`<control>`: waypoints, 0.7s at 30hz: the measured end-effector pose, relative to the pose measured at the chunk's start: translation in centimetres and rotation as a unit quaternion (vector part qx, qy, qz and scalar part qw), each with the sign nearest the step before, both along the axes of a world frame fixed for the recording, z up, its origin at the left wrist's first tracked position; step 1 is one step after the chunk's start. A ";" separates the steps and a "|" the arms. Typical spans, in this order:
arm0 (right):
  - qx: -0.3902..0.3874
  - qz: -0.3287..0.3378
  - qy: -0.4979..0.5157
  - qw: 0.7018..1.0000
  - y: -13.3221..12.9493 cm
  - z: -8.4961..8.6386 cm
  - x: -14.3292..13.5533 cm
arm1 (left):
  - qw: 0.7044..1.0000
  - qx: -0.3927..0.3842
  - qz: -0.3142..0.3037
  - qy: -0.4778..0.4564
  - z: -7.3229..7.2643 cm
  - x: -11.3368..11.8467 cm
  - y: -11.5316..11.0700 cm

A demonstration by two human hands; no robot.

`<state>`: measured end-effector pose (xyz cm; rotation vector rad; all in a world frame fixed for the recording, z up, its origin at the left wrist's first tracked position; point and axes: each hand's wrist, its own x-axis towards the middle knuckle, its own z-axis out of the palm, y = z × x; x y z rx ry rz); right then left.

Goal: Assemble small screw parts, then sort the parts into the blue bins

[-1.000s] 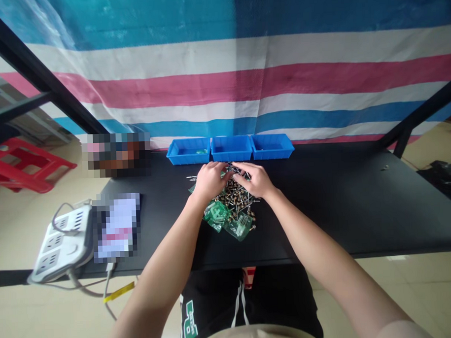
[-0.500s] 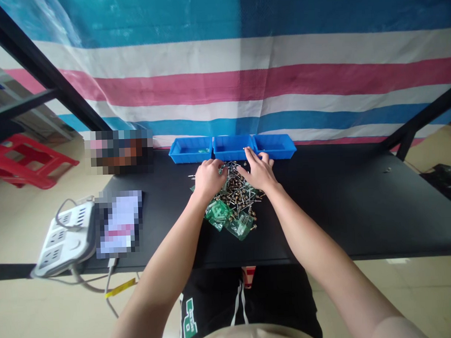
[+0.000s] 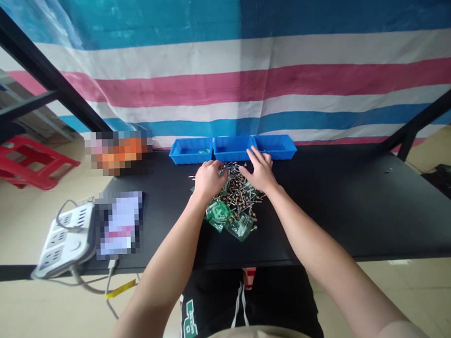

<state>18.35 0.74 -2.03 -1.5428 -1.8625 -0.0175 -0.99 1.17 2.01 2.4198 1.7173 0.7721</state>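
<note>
A pile of metal screws or bolts (image 3: 238,190) lies on the black table, with small green plastic packets (image 3: 218,213) at its front edge. My left hand (image 3: 210,178) rests at the pile's left side, its fingers curled; what they hold, if anything, is hidden. Over the pile's right side my right hand (image 3: 261,170) has its fingers and thumb apart, fingertips near the front wall of the right blue bin (image 3: 278,150). Behind the pile is the middle blue bin (image 3: 230,150). The left blue bin (image 3: 191,153) holds a small green packet.
A white power strip (image 3: 67,238) with cables sits at the table's left edge, beside a blurred phone (image 3: 121,222). One small piece (image 3: 388,170) lies far right on the table (image 3: 345,204). A red stool (image 3: 29,161) stands on the floor, left.
My right hand has shifted slightly, and its fingers have spread above the right bin's edge. A small light item at its fingertips over the middle bin no longer shows. My left hand is almost unmoved.
</note>
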 end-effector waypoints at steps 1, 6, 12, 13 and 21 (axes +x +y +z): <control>0.018 0.008 0.013 1.000 -0.1 0.0 0.1 | 1.000 -0.003 0.002 0.001 0.1 0.0 0.0; -0.012 0.025 0.037 0.999 -0.8 0.5 0.5 | 1.000 -0.016 0.010 0.005 0.5 -0.1 -0.2; -0.116 -0.010 -0.011 0.993 -1.0 0.4 0.3 | 0.999 -0.026 0.001 0.032 0.4 -0.1 -0.2; -0.123 -0.010 -0.022 0.992 -1.0 0.4 0.3 | 0.999 -0.024 -0.002 0.035 0.4 -0.1 -0.2; -0.143 0.016 -0.048 0.988 -0.9 0.3 0.5 | 0.999 -0.033 -0.009 0.034 0.1 -0.2 -0.1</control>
